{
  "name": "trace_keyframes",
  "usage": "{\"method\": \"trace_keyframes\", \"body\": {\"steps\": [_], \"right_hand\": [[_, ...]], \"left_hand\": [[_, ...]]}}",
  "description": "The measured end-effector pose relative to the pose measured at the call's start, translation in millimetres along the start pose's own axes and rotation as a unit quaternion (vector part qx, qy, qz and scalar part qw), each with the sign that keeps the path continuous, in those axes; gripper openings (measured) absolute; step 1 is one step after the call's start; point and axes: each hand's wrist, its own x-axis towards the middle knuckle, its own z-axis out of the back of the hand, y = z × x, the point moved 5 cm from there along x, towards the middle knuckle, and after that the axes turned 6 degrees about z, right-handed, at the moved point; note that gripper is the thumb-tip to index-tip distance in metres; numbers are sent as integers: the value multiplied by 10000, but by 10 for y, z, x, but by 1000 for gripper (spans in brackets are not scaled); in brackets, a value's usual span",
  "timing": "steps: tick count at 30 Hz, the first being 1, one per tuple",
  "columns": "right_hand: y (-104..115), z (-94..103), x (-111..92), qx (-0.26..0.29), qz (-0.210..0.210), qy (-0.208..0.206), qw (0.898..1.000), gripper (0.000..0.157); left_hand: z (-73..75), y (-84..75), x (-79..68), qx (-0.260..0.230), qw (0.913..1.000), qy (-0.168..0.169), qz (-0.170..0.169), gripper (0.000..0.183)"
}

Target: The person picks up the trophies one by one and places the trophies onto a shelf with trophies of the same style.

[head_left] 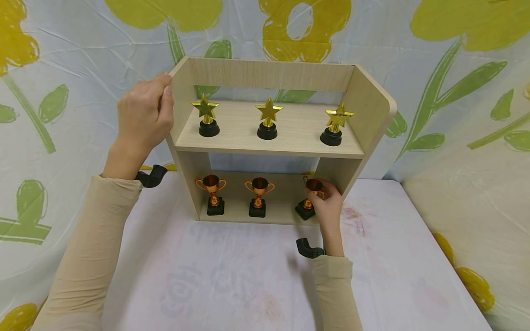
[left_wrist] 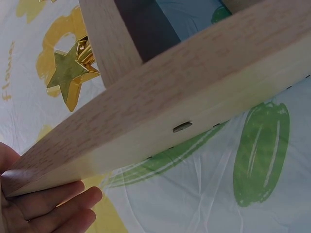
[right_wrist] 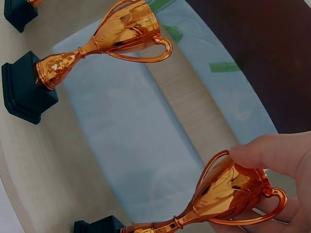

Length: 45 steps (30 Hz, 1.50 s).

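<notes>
My right hand (head_left: 330, 202) grips a bronze-coloured trophy cup (right_wrist: 226, 194) by its bowl, the thumb across the near handle. That cup's black base (head_left: 305, 210) sits turned at the right end of the lower shelf. High on the left, my left hand (head_left: 145, 110) holds the top front corner of the wooden shelf unit's side panel (left_wrist: 146, 116), fingers on its outer face and thumb on the other side. Two more trophy cups, one at the left (head_left: 211, 184) and one in the middle (head_left: 259, 185), stand upright on the lower shelf.
Three gold star trophies, left (head_left: 204, 109), middle (head_left: 268, 111) and right (head_left: 338, 117), stand along the upper shelf (head_left: 238, 124). The unit stands on a white-covered table (head_left: 232, 276). Behind it hangs a flower-printed cloth (head_left: 372, 27).
</notes>
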Motion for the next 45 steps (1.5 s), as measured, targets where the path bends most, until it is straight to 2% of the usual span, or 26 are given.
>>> {"method": "trace_keyframes", "body": {"steps": [9,25,34,40,45], "right_hand": [[-346,-27,89,143,-8,-97,9999,36],[-435,-28,99,-131,41,-252,9996,37],[-412,-32,89,-101,64,-185,9998,34],[-112,-29,15,85,162,0,9998,40],[19,-36,-33,-8,83,-120,9999,49]], "left_hand": [[5,0,-2,9,10000,-7,14,34],[1,1,-2,-27,10000,-23,22,34],[12,0,-2,-6,10000,-37,43,35],[5,5,-4,-29,10000,-31,14,34],[-4,9,-4,-29,10000,-35,-4,34]]}}
